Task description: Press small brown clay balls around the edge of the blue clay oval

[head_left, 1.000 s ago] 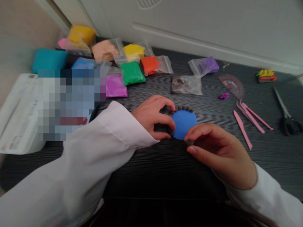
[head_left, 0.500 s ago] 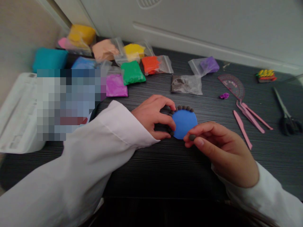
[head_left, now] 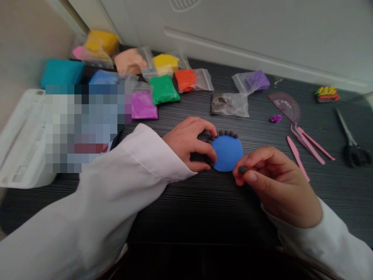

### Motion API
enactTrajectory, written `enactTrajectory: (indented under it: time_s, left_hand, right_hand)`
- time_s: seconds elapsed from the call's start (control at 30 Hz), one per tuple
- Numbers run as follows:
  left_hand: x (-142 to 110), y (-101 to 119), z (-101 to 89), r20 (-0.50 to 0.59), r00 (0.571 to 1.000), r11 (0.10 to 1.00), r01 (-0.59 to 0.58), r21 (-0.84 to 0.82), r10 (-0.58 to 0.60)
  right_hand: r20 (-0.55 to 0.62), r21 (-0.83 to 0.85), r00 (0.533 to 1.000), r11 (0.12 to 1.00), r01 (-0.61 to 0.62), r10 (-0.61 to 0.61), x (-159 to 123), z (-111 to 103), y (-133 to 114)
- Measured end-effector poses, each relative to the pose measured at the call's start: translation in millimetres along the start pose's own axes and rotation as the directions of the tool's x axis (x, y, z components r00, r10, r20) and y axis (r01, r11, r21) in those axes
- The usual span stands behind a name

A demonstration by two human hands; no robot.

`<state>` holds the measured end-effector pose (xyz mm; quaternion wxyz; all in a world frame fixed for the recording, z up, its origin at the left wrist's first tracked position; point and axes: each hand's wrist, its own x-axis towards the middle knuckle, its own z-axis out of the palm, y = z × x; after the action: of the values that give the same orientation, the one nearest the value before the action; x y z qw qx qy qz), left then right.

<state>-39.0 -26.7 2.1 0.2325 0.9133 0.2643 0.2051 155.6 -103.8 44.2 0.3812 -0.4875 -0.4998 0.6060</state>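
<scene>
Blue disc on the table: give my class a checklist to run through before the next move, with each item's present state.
1. Left hand at the blue disc: ok, fingertips at its left edge.
2. Right hand holding a dark ball: ok, pinched between thumb and finger.
3. Row of balls along the far edge: ok, set side by side.
4. Disc fully ringed: not ok, its right edge is bare.
5. Spacing near the left hand: cannot tell, fingers partly hide it.
6. Scissors away from both hands: ok, lying far right.

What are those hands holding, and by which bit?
The right hand pinches a small dark lump, thumb on its right end, fingers behind. The left hand rests at the edge of the blue disc; I can't tell if it grips.
</scene>
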Motion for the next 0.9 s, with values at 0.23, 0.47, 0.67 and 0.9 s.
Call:
enactTrajectory:
  time_s: [0.23, 0.47, 0.67, 0.9]
  left_hand:
    - [-0.1, -0.4, -0.1, 0.006, 1.000, 1.000, -0.010, 0.005, 0.010]
    - [-0.5, -0.7, 1.1, -0.003, 1.000, 1.000, -0.012, 0.007, 0.012]
    - [-0.3, -1.6, 1.7, -0.008, 1.000, 1.000, -0.011, 0.000, 0.011]
    - [0.6, 1.5, -1.0, -0.044, 0.999, 1.000, -0.007, -0.028, 0.005]
  right_hand:
    - [0.011, -0.038, 1.000, 0.999, 0.024, -0.024, 0.5, 1.5, -0.9]
    - [-0.030, -0.250, 0.997, 0.966, 0.065, -0.075, -0.7, 2.7, -0.2]
    - [0.069, -0.685, 0.957, 0.684, 0.251, -0.282, -0.6, 1.2, -0.3]
    - [0.221, -0.834, 0.900, 0.405, 0.374, -0.377, 5.1, 0.8, 8.6]
